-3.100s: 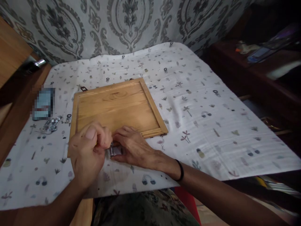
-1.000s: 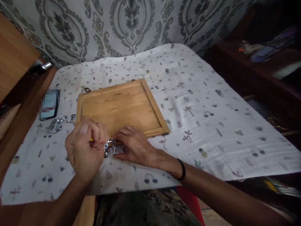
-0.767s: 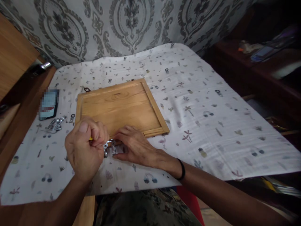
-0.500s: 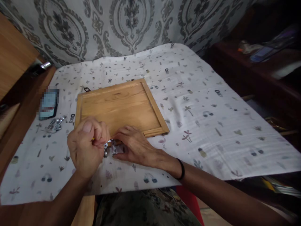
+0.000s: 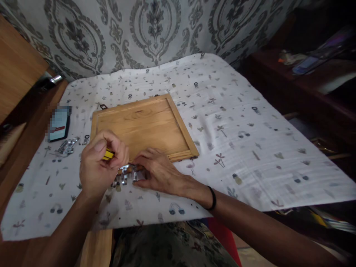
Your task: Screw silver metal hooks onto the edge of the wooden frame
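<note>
A framed wooden panel (image 5: pixel 133 128) lies on the patterned cloth, tilted slightly in view. My left hand (image 5: pixel 100 161) is closed round a screwdriver with a yellow and black handle (image 5: pixel 108 154), above the panel's near left edge; its tip is hidden. Along that edge sit several shiny metal fittings (image 5: pixel 123 179), their exact kind too small to tell. My right hand (image 5: pixel 155 170) pinches a shiny metal fitting (image 5: pixel 135 175) between thumb and fingers at the panel's near edge. A black band circles the right wrist.
A phone (image 5: pixel 59 124) with a lit screen lies at the left, by a small pile of metal fittings (image 5: pixel 66 146). White printed cloth (image 5: pixel 250 163) covers the table. A wooden cabinet (image 5: pixel 19 63) stands at the left, and a dark shelf (image 5: pixel 311 81) with items at the right.
My left hand has turned and loosened slightly, so the yellow handle and more of the metal fittings now show. My right hand stays almost in place.
</note>
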